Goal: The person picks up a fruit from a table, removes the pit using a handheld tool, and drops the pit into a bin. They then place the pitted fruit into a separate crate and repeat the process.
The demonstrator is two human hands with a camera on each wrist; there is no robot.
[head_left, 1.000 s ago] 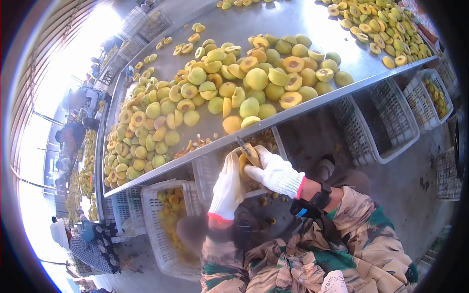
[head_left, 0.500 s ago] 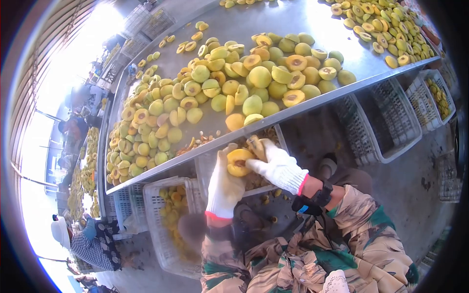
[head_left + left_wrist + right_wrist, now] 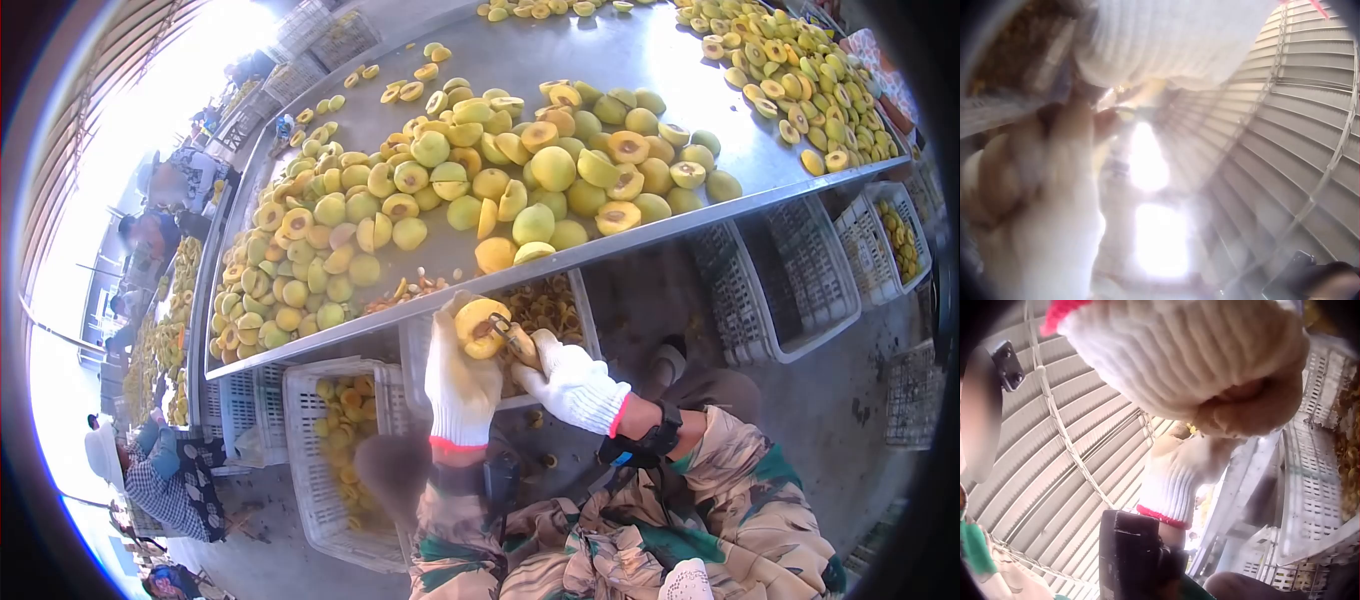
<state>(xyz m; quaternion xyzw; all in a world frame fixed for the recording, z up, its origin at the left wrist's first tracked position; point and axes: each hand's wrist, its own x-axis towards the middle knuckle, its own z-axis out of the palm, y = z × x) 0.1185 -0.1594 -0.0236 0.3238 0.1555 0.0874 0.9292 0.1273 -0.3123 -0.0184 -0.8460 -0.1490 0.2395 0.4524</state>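
My left hand (image 3: pixel 462 378), in a white knit glove, holds a yellow peach half (image 3: pixel 480 329) with its cut face up, just past the table's near edge. A brown hollow shows in the middle of that face. In my gloved right hand (image 3: pixel 577 380) is a pitting tool (image 3: pixel 520 346) with a wooden handle and a small metal loop; the loop lies at the hollow. The left wrist view is blurred around the gloved fingers (image 3: pixel 1035 187). In the right wrist view, the curled right hand (image 3: pixel 1210 369) hides the tool, and the left glove (image 3: pixel 1175 472) is behind it.
A metal table (image 3: pixel 440 240) with a raised rim bears heaps of whole and halved peaches (image 3: pixel 330 208). Below my hands stands a crate (image 3: pixel 588 300) of brown scraps. Another white crate (image 3: pixel 300 440) holds yellow halves. More crates (image 3: pixel 740 290) stand at right; people work at left.
The hands were close together around the peach; then the right hand drew away and the cut face came into view. Now the tool's loop is at the hollow.
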